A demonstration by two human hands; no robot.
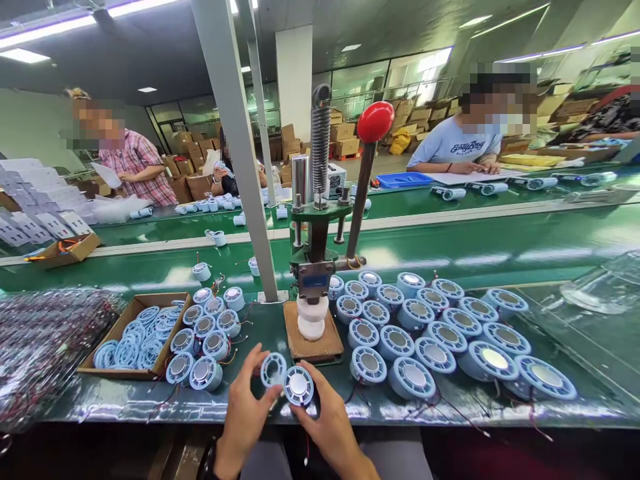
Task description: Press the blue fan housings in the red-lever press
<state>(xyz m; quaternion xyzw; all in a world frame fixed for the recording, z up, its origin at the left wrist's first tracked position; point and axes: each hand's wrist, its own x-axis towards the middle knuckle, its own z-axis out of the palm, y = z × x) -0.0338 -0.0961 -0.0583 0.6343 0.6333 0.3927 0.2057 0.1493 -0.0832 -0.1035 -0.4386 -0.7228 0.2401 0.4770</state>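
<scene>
My left hand [246,407] grips a light-blue plastic ring [273,370] between thumb and fingers, its open middle showing. Close beside it, my right hand [327,417] holds a round blue fan-like unit [299,386] with a silver disc at its centre and a thin wire hanging below. Both hands are at the bench's front edge. Just behind them stands a hand press [315,267] with a red knob [376,121], a spring and a white round pressing head [311,318] over a brown base plate [295,343].
A cardboard box [86,360] of blue rings sits left, beside several round units [205,325] with wires. Many similar units [415,378] fill the right side. A grey post [245,147] rises behind. Across the green conveyor [450,240], other people [457,143] work.
</scene>
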